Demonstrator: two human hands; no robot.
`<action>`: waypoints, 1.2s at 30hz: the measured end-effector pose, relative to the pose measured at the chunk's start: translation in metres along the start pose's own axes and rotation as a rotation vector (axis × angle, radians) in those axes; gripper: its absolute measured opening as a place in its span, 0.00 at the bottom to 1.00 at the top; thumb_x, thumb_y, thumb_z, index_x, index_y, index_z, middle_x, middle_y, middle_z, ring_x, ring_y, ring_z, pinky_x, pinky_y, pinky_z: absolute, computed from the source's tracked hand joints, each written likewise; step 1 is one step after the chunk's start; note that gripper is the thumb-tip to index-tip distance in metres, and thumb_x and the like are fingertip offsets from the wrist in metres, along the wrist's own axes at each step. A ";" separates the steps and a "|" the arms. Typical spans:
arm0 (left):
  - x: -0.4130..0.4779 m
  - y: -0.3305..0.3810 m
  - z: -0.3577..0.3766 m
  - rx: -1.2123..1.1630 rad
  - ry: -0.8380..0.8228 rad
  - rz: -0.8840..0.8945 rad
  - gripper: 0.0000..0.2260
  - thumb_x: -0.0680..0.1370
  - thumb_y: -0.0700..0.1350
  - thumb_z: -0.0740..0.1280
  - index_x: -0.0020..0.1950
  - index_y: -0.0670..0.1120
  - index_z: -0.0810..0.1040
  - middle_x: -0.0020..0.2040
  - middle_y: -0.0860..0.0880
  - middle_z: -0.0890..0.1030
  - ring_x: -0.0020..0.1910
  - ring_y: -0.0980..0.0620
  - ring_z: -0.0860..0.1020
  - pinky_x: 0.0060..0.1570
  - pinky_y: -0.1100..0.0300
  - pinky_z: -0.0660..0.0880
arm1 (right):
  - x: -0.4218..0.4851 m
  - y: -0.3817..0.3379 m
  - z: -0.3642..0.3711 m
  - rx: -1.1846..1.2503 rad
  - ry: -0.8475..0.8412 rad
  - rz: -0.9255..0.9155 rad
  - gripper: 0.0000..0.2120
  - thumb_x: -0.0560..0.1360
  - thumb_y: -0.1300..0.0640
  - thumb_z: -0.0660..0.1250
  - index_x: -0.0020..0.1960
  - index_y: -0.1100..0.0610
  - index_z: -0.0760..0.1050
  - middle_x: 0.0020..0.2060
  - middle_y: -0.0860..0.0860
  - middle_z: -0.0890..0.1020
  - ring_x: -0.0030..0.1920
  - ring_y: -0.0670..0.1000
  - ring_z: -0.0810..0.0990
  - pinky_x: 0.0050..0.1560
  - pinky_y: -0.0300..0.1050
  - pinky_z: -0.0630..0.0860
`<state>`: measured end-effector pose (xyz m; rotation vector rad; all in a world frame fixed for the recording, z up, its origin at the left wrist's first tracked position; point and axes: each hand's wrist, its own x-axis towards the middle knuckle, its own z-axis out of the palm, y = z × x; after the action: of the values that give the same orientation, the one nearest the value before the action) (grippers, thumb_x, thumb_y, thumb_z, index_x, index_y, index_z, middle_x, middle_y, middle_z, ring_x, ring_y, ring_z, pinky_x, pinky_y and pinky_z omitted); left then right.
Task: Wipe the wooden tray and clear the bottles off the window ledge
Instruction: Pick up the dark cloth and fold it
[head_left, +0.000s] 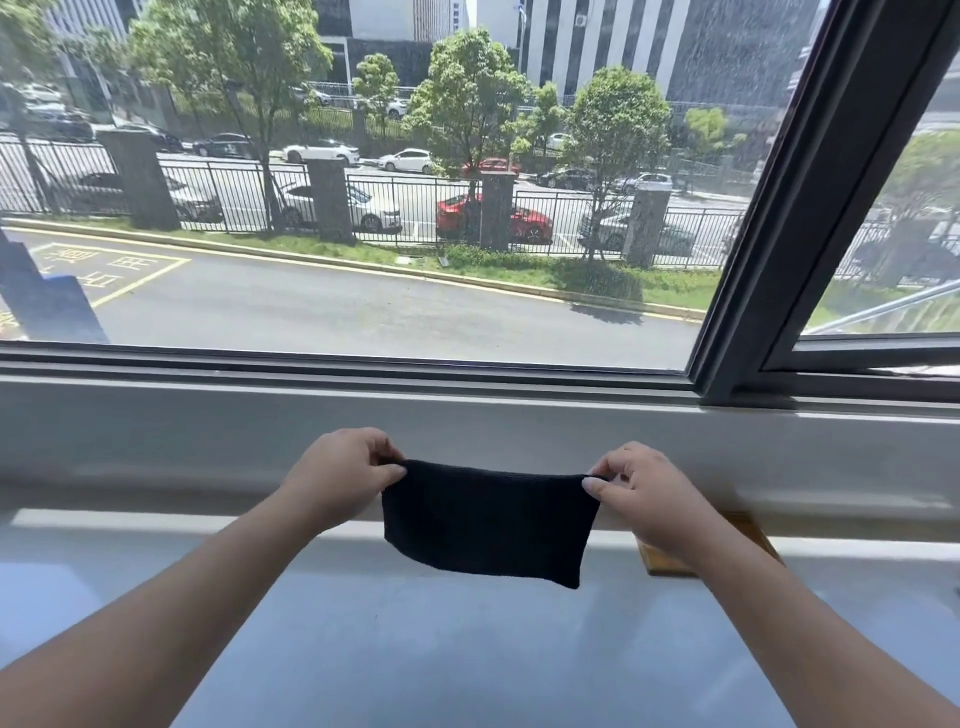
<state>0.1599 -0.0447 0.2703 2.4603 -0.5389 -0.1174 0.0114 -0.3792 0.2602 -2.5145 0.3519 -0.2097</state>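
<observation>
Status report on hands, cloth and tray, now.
Left hand and right hand each pinch a top corner of the black knitted cloth, stretched above the grey ledge. Wooden tray mostly hidden behind right hand. No bottles in view.

yellow road markings (111, 267), chars illegible

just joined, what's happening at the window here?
A person holds a dark cloth stretched between both hands, left hand and right hand each pinching a top corner, above the pale window ledge. A corner of the wooden tray shows behind the right hand. Wiping hasn't started; no bottles are in view.
</observation>
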 end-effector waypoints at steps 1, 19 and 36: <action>0.001 0.004 0.001 0.095 0.011 0.010 0.07 0.78 0.51 0.75 0.42 0.59 0.80 0.46 0.59 0.81 0.50 0.57 0.79 0.47 0.61 0.71 | 0.000 0.001 0.001 0.000 0.018 0.009 0.07 0.77 0.46 0.70 0.40 0.43 0.80 0.44 0.45 0.82 0.49 0.48 0.77 0.49 0.50 0.73; -0.016 0.063 0.027 -0.718 -0.176 -0.130 0.16 0.64 0.46 0.70 0.50 0.53 0.86 0.53 0.50 0.88 0.50 0.53 0.85 0.44 0.61 0.78 | -0.008 -0.091 0.060 1.067 -0.315 0.255 0.19 0.77 0.75 0.59 0.65 0.64 0.73 0.53 0.65 0.82 0.52 0.63 0.83 0.57 0.60 0.78; -0.058 -0.051 0.180 -0.535 -0.169 -0.480 0.26 0.75 0.49 0.74 0.70 0.56 0.69 0.59 0.52 0.83 0.51 0.51 0.84 0.48 0.50 0.83 | -0.034 -0.007 0.205 0.820 -0.279 0.609 0.27 0.77 0.66 0.65 0.73 0.50 0.66 0.57 0.56 0.83 0.51 0.59 0.87 0.48 0.57 0.86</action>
<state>0.0877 -0.0827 0.0928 2.0090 0.0356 -0.5873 0.0266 -0.2547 0.0946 -1.5204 0.7197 0.2059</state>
